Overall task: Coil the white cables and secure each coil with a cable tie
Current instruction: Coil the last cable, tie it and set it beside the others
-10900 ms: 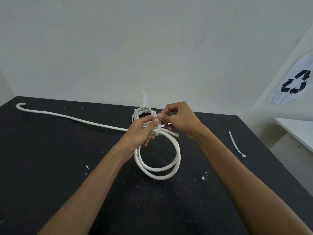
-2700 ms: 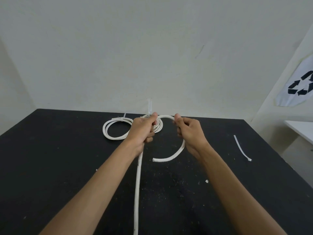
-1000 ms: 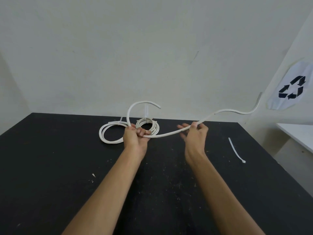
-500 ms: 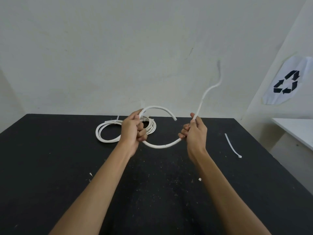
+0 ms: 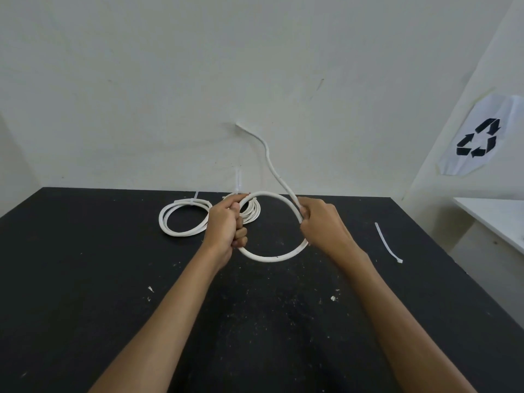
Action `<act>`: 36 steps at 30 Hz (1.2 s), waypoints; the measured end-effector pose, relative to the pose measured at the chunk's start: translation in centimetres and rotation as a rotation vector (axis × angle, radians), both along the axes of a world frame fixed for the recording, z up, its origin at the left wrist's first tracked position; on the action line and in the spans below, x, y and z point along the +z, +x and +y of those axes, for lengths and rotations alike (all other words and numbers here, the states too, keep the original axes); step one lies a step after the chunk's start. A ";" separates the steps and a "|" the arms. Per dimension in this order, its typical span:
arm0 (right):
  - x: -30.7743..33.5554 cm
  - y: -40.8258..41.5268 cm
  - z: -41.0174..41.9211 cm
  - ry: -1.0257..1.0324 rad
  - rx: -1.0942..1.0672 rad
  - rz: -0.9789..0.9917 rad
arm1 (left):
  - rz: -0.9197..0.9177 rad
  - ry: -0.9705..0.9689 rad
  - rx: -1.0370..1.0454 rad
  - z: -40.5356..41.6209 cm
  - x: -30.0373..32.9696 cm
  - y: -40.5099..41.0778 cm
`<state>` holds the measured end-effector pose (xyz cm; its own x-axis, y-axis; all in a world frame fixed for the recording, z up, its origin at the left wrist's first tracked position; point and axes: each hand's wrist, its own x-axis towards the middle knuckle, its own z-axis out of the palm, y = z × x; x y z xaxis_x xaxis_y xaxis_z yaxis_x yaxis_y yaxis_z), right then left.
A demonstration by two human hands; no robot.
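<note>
I hold a thick white cable (image 5: 272,258) bent into one round loop above the black table (image 5: 85,279). My left hand (image 5: 226,225) grips the loop's left side, fingers curled round it. My right hand (image 5: 320,225) grips the right side, where the cable's free tail rises up and to the left in front of the wall. Two tied coils lie behind: a wide one (image 5: 181,219) at the left and a smaller, tighter one (image 5: 252,211) partly hidden by my left hand. A loose white cable tie (image 5: 387,246) lies on the table to the right.
A pale wall stands just behind the table's far edge. To the right are a white surface (image 5: 496,217) and a recycling sign (image 5: 479,137) on the side wall. Small white specks dot the tabletop.
The cable has gone from an open S-curve to a closed round loop between my hands. Its free tail swung from the right towards the middle and left.
</note>
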<state>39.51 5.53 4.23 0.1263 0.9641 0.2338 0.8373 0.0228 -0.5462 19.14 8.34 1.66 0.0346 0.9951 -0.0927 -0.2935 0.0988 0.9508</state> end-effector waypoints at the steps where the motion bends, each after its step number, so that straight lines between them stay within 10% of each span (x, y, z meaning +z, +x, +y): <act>1: -0.1 0.0 0.1 -0.014 0.008 -0.042 | 0.017 0.007 -0.006 0.1 0.2 0.0; 9: -2.0 0.9 0.2 -0.073 0.045 -0.058 | 0.063 0.051 -0.013 0.5 1.0 -2.3; 20: -0.2 -0.2 -0.5 -0.068 0.220 1.034 | 0.267 0.059 -0.164 -0.5 1.5 -2.0; 27: -1.4 -1.2 -1.4 -0.169 0.367 0.691 | 0.554 0.160 -0.274 -0.2 3.1 -2.2; 36: -0.1 -2.1 -1.7 -0.252 0.353 0.767 | 0.711 0.284 -0.152 0.5 2.3 -2.1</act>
<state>37.40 3.80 4.11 -0.1536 0.9880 -0.0179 0.2043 0.0140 -0.9788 17.04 8.87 3.97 0.2008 0.9730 0.1142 0.3930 -0.1868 0.9004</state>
